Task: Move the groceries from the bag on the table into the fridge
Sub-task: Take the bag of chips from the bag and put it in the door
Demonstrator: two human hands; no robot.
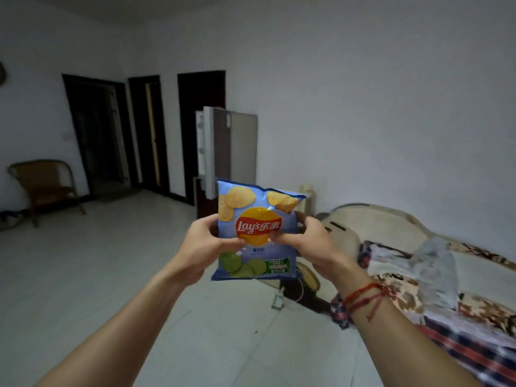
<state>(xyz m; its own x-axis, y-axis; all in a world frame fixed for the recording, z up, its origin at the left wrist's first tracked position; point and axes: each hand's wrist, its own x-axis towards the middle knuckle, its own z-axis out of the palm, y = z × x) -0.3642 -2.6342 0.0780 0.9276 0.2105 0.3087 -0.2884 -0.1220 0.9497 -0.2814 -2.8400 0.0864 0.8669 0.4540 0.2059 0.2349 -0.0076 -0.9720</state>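
Both the left hand and right hand are gripping the crisp bag between them, steadying it toward the open fridge beyond.

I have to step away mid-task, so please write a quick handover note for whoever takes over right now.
Left hand: grips the chip bag at its left edge.
Right hand: grips its right edge.
Chip bag: held upright in the air, not yet in the fridge.
Fridge: across the room, door open.
Clear plastic bag: lies on the patterned cover at right; its contents cannot be made out.
Left to do: carry the chips to the fridge and put them inside.
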